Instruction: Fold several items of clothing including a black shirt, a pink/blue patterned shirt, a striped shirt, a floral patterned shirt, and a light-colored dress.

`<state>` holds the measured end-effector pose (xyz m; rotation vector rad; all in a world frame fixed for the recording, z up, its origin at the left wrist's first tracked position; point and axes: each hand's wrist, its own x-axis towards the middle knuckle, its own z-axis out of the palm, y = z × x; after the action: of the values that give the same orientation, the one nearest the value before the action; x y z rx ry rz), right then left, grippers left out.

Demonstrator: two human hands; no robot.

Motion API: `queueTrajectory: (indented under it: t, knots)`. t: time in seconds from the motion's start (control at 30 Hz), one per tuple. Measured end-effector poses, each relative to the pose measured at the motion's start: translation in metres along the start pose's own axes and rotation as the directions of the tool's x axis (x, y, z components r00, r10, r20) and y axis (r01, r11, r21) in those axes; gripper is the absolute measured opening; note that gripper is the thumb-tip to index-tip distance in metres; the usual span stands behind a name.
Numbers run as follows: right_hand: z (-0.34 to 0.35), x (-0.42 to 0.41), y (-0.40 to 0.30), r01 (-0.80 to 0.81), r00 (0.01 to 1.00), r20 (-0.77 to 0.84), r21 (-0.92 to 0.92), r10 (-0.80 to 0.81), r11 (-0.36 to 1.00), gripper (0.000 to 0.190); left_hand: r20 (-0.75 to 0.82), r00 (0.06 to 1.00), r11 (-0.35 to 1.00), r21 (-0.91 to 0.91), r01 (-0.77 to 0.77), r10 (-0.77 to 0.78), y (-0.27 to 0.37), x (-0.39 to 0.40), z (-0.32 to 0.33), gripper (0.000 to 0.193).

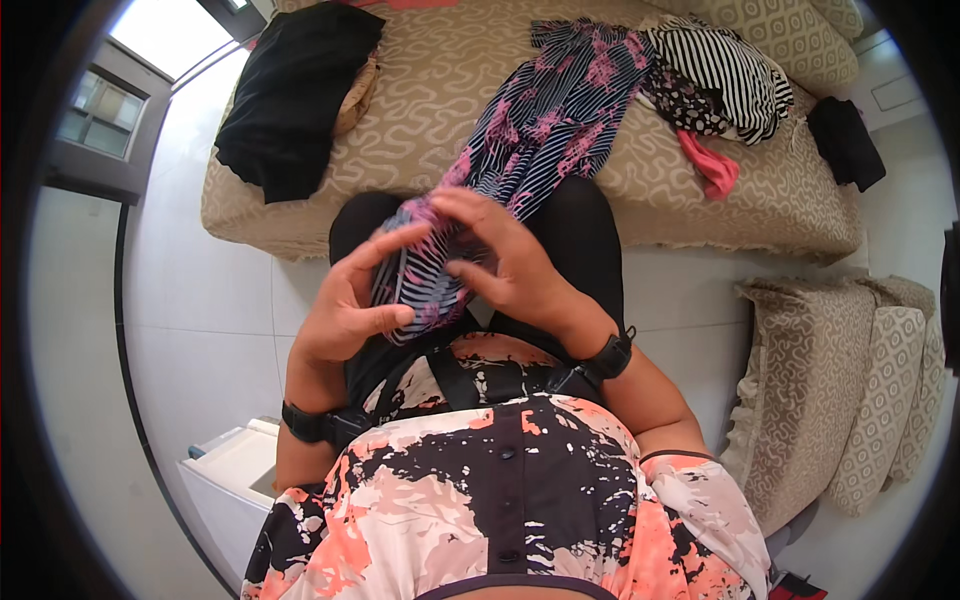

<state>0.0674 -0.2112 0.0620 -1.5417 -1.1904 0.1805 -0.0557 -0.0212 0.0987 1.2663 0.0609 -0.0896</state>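
Observation:
A navy-and-white striped garment with pink floral print (577, 105) stretches from the sofa seat down onto my lap, its near end bunched between my hands. My left hand (349, 300) is at the left side of that bunched end, with thumb and index finger spread across the cloth. Over its right side, my right hand (510, 262) is curved and slightly blurred. Its index fingertip meets the fabric, and a gap shows between thumb and fingers; its grip is unclear. Black-clad knees (585, 217) show beneath the cloth.
The patterned sofa (420, 97) carries a black garment (292, 97) at left. A black-and-white striped garment (727, 75), a coral cloth (709, 165) and a black folded item (847, 142) lie at right. A second sofa seat (810, 382) stands right; a white container (225, 465) stands left.

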Motion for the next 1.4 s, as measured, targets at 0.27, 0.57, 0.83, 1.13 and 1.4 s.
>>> queueTrajectory:
  t: [0.27, 0.57, 0.83, 1.13, 1.4]
  knots:
    - [-0.015, 0.000, 0.005, -0.223, 0.975, 0.068, 0.337, 0.213, 0.914, 0.051, -0.265, 0.926, 0.924, -0.202, -0.326, 0.269, 0.033, 0.008, -0.004, 0.097]
    - [0.017, 0.012, 0.003, -0.164, 0.966, 0.230, 0.179, 0.121, 0.970, 0.042, -0.070, 0.921, 0.884, -0.260, -0.389, 0.384, 0.020, 0.019, 0.017, 0.104]
    - [-0.038, 0.004, -0.051, -0.739, 0.536, 0.745, 0.186, 0.397, 0.647, 0.047, -0.300, 0.920, 0.559, -0.731, -0.392, 0.252, -0.013, 0.008, -0.051, 0.070]
    - [-0.083, -0.016, -0.069, -0.292, 0.809, 0.570, 0.175, 0.145, 0.940, 0.054, -0.388, 0.845, 0.526, -0.662, -0.534, 0.369, 0.010, -0.004, -0.095, 0.062]
    - [-0.061, -0.017, -0.065, -0.144, 0.942, 0.306, -0.003, 0.138, 0.990, 0.055, -0.132, 0.644, 0.541, -0.432, -0.722, 0.753, 0.082, -0.058, -0.083, 0.067]
